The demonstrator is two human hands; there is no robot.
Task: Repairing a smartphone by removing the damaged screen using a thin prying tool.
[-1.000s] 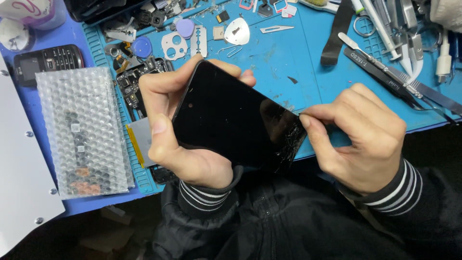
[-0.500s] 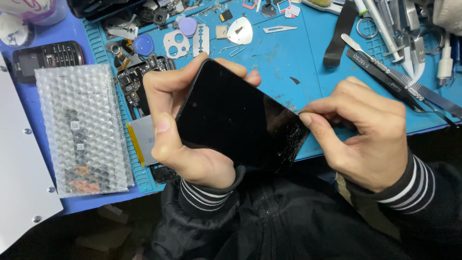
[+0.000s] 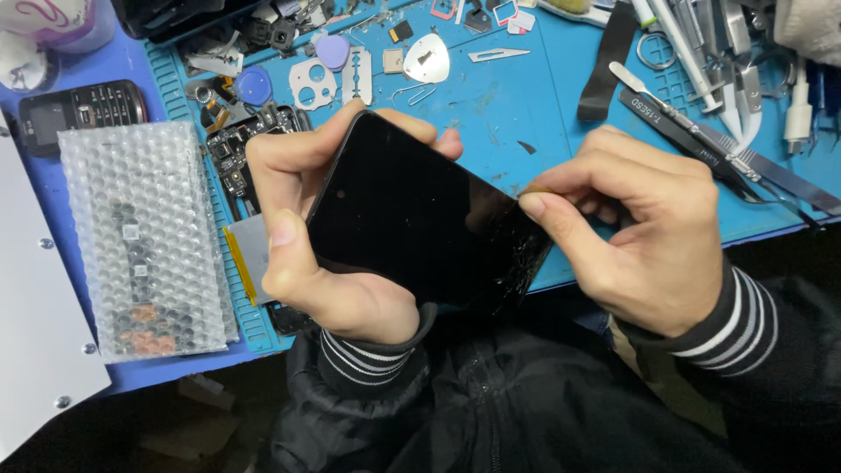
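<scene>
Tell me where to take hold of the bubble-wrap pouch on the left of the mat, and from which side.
Probably best to grip the bubble-wrap pouch by its long left edge, coming from the left over the purple surface. It lies flat with that edge free; its right edge sits against the phone parts and the left hand, which holds the black phone while the right hand pinches its cracked corner.

Blue work mat (image 3: pixel 491 114), bubble-wrap pouch (image 3: pixel 144 241), black keypad phone (image 3: pixel 83 109), tweezers (image 3: pixel 701 140)

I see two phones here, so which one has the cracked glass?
The big black slab phone held in both hands: its glass is crazed near the corner under the right hand. The small keypad phone lies untouched at the mat's left edge.
</scene>
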